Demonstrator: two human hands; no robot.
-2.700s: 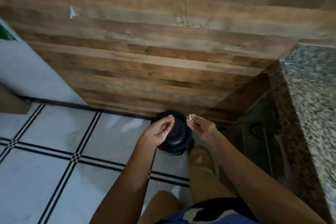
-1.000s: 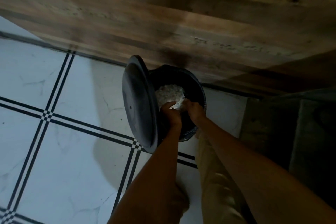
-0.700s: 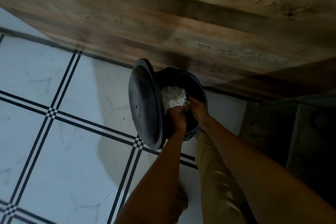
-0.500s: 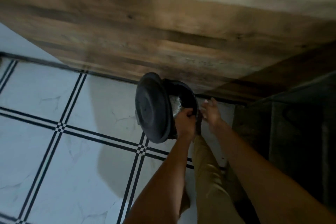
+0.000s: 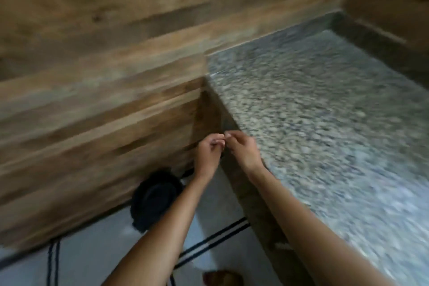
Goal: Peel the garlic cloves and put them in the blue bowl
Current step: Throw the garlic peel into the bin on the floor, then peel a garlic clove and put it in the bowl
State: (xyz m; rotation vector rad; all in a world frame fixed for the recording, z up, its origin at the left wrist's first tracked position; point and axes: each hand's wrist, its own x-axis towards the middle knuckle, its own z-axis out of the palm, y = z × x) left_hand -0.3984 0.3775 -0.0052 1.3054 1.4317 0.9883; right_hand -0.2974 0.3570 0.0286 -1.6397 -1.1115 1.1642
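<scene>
Hands are raised together at the left edge of the granite countertop (image 5: 313,111), toward its far corner by the wall. Left hand (image 5: 209,153): fingers curled inward, tips toward the right hand. Right hand (image 5: 243,148): fingers curled likewise, tips touching or almost touching the left's. Heavy motion blur; cannot tell whether either hand pinches anything. Garlic cloves and blue bowl: not in frame. Black bin (image 5: 155,197), lid apparently down, stands on the tiled floor (image 5: 92,258) against the wood-plank wall (image 5: 92,100), under the left forearm. Foot (image 5: 222,277) at the bottom edge, blurred.
</scene>
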